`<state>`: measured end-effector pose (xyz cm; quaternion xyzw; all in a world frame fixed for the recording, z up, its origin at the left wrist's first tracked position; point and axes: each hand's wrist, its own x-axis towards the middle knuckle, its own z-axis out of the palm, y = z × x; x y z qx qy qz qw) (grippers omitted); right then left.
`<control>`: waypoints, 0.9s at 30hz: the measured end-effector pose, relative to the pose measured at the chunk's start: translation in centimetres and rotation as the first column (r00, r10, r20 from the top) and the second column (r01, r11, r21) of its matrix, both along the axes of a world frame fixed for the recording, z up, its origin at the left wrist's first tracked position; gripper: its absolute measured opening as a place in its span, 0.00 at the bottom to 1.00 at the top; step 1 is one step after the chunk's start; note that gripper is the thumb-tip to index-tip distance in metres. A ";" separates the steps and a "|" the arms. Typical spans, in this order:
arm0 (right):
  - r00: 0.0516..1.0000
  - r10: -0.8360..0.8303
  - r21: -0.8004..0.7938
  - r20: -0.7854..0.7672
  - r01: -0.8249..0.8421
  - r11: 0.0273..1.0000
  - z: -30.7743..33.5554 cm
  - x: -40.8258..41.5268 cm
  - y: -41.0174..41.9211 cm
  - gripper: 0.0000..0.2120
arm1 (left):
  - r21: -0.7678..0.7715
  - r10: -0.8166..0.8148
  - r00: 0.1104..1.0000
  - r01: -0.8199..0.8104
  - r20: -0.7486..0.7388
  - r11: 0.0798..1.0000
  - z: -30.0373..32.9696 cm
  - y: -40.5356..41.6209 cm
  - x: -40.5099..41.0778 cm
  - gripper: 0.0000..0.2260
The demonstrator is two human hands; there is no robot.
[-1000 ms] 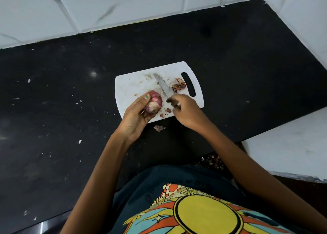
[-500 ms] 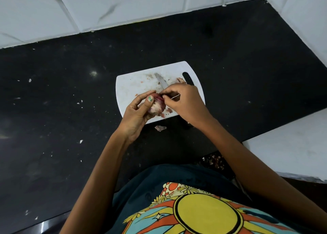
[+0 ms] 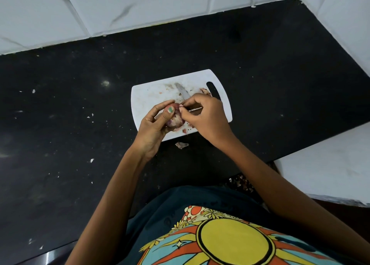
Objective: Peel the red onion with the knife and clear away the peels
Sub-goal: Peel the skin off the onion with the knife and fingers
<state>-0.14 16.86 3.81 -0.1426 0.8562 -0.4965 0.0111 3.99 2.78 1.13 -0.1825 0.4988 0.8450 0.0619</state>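
My left hand [image 3: 154,128] grips the partly peeled red onion [image 3: 177,121] just above the near edge of the white cutting board [image 3: 152,96]. Thumb and fingertips of my right hand [image 3: 206,116] pinch a bit of skin at the onion's top. The knife [image 3: 182,92] lies flat on the board behind the hands, blade pointing away; its handle is hidden under my right hand. A small heap of peels [image 3: 205,91] sits on the board by the handle slot.
One loose peel [image 3: 181,145] lies on the black counter [image 3: 80,124] just in front of the board. White tiled walls close off the back and right. A white ledge [image 3: 330,168] stands at the near right. Small crumbs dot the counter.
My right hand left the knife's handle end and moved left onto the top of the onion, where it now pinches skin. The knife stays on the board. My left hand turned the onion slightly.
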 end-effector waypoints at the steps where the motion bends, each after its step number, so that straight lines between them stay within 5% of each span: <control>1: 0.998 -0.050 -0.031 0.048 0.052 0.998 -0.2 0.0 0.0 0.03 | 0.016 0.003 1.000 -0.003 0.001 1.000 0.0 0.0 0.1 0.10; 4: 0.943 -0.158 -0.178 0.294 0.216 0.960 -0.5 -0.3 0.1 0.01 | 0.077 0.020 1.000 -0.022 0.018 0.997 0.1 0.0 0.2 0.09; 7: 0.764 -0.137 -0.355 0.631 0.441 0.825 -0.8 -0.4 0.3 0.06 | 0.117 0.024 0.999 -0.027 0.022 0.993 0.3 0.1 0.2 0.08; 10: 0.658 -0.135 -0.358 0.741 0.557 0.750 -1.7 -0.2 0.7 0.08 | 0.143 0.021 1.000 -0.023 0.016 0.989 0.5 0.1 0.1 0.09; 15: 0.741 -0.195 -0.202 0.642 0.410 0.890 -3.1 0.6 1.7 0.05 | 0.181 0.051 0.997 -0.061 0.059 0.982 0.4 -0.1 0.1 0.09; 18: 0.891 -0.177 0.079 0.418 0.159 0.984 -4.1 0.6 2.1 0.05 | 0.169 0.051 0.995 -0.066 0.089 0.983 0.2 -0.1 0.2 0.08; 21: 0.970 -0.084 0.323 0.226 0.007 0.946 -4.3 0.4 2.1 0.08 | 0.117 0.047 0.995 -0.057 0.087 0.992 0.0 -0.1 0.3 0.09; 24: 0.989 -0.046 0.249 0.139 0.010 0.969 -2.3 -0.2 1.8 0.11 | 0.007 0.001 0.999 -0.001 0.035 1.000 0.1 -0.1 0.4 0.15; 27: 0.937 0.082 -0.011 0.340 -0.084 0.996 0.1 -0.8 1.6 0.12 | -0.132 -0.068 0.998 0.066 -0.016 0.989 0.0 -0.1 0.4 0.17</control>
